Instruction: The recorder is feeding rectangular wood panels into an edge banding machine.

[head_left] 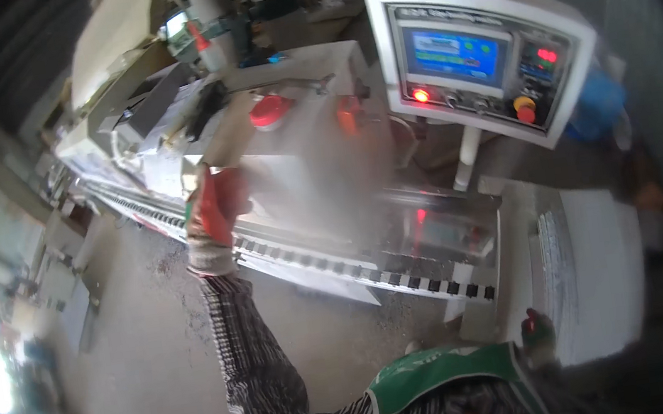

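Note:
My left hand [217,209], in a red-palmed work glove, is raised in front of a long white machine [294,174]. Its fingers look bent together, and blur hides what they may hold. A brownish flat strip [234,132] shows just above the fingertips; I cannot tell whether it is gripped or part of the machine top. My right hand [537,331] is low at the right, gloved with red on the fingers, beside a stack of white panels [600,272]. Its fingers are too dark and small to read.
A control panel [488,61] with a lit blue screen stands on a post at the right. Along the machine's front runs a track of dark pads [417,282]. A red round lid [270,112] sits on top, and a bottle with a red nozzle [206,49] stands behind.

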Demonstrator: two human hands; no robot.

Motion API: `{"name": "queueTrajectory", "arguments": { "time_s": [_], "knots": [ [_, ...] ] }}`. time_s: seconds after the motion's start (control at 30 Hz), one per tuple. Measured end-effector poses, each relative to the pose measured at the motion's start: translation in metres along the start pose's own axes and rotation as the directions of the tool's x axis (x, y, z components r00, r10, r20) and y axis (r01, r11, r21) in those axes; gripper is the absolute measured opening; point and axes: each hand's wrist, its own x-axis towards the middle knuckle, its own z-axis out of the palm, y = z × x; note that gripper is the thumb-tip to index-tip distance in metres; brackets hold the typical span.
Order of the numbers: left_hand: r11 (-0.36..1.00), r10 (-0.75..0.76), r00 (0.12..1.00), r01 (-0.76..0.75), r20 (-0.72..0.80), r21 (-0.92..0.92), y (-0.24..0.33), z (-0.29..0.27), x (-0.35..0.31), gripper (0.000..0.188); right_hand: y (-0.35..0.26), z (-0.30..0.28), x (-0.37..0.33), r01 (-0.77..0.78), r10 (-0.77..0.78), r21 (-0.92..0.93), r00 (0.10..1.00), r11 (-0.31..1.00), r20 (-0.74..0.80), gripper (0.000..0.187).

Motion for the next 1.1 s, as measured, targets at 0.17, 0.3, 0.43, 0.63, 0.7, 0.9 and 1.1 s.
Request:
{"name": "queueTrajectory", "arguments": {
  "time_s": [0.17,0.3,0.43,0.63,0.7,0.9,1.1],
  "knots": [
    [0.978,-0.139,0.969,0.167,0.207,-0.125,0.002,-0.008,0.017,0.058,-0.006,-0.020,-0.013,-0.042,0.094,-0.353,0.987,0.935,0.132,0.044],
    [0.996,-0.089,0.994,0.090,-0.059,0.013,-0.008,-0.006,-0.017,0.060,-0.028,-0.031,-0.001,-0.121,0.223,-0.395,0.949,0.911,0.224,0.047],
    [0.964,-0.196,0.968,0.219,0.155,-0.151,-0.025,-0.001,-0.050,0.058,-0.041,-0.032,0.008,-0.177,0.323,-0.451,0.907,0.875,0.271,0.053],
    [0.975,-0.167,0.973,0.187,-0.159,0.118,-0.039,0.012,-0.078,0.057,-0.034,-0.008,0.012,-0.151,0.294,-0.474,0.924,0.867,0.244,0.071],
    [0.980,-0.092,0.984,0.117,-0.154,0.162,-0.042,0.020,-0.089,0.057,-0.030,0.008,0.017,-0.201,0.337,-0.468,0.914,0.860,0.228,0.075],
    [0.952,-0.270,0.963,0.268,-0.005,0.149,-0.082,0.038,-0.134,0.059,-0.039,0.056,0.042,-0.136,0.289,-0.454,0.913,0.881,0.288,0.085],
    [0.863,-0.501,0.865,0.497,0.028,0.093,-0.140,0.047,-0.197,0.060,-0.062,0.088,0.048,-0.071,0.236,-0.453,0.918,0.889,0.319,0.086]
  ]
}}
